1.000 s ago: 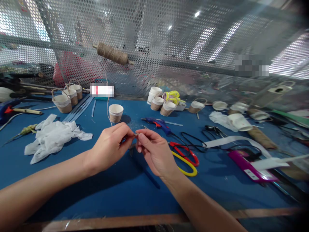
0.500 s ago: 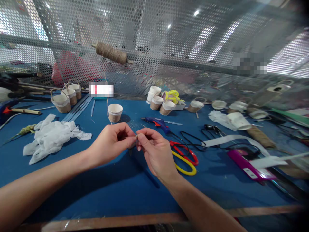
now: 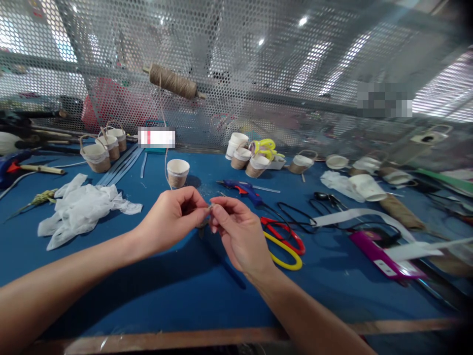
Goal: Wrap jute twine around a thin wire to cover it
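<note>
My left hand (image 3: 181,213) and my right hand (image 3: 240,234) meet tip to tip over the middle of the blue table (image 3: 148,301). Both pinch a small pale bit, apparently the end of the twine (image 3: 166,165), whose lower part is hidden behind my left hand. That twine hangs from a brown spool (image 3: 173,82) on a rod at the mesh. Just beyond my left hand stands a small white-lined cup (image 3: 178,173) with a brown lower wrap and no handle. Scissors (image 3: 283,251) with red and yellow handles lie beside my right hand.
A blue glue gun (image 3: 244,190) lies behind my right hand, its black cord trailing right. White lace (image 3: 86,212) is heaped at left. Handled cups (image 3: 96,157) stand at back left, more (image 3: 258,165) at the centre. A purple power strip (image 3: 384,256) is at right.
The whole view has shifted slightly. Both hands keep their fingertips together, with the small pale bit between them showing a little more.
</note>
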Action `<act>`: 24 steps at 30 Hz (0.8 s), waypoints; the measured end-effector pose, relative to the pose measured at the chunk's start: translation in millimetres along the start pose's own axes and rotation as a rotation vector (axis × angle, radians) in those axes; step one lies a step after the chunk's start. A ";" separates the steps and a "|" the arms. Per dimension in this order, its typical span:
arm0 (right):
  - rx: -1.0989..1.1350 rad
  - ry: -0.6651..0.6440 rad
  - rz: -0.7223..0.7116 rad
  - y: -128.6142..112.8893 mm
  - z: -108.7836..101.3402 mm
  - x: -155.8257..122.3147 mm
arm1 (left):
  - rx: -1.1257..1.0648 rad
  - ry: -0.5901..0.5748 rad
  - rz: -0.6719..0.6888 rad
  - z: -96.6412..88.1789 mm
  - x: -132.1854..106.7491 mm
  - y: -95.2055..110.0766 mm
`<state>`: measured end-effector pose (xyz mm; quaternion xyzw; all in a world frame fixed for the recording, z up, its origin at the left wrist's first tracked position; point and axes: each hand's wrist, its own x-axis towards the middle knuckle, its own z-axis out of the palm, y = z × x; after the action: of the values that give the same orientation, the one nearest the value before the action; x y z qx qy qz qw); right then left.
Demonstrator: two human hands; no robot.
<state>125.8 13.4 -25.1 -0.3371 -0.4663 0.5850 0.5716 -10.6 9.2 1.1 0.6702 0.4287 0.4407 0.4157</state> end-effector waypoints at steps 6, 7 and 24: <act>-0.012 0.001 0.026 -4.0 1.8 0.3 | 0.028 0.017 0.016 1.6 -0.8 -1.0; -0.014 0.003 0.029 -4.3 1.8 0.5 | 0.028 0.016 0.017 1.5 -0.8 -1.2; 0.002 -0.046 -0.011 -0.5 -0.7 -0.5 | -0.201 -0.095 -0.087 -1.4 2.3 0.1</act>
<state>126.7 12.9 -24.9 -0.3205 -0.4804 0.5900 0.5642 -11.3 11.6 2.2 0.6261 0.3909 0.4309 0.5192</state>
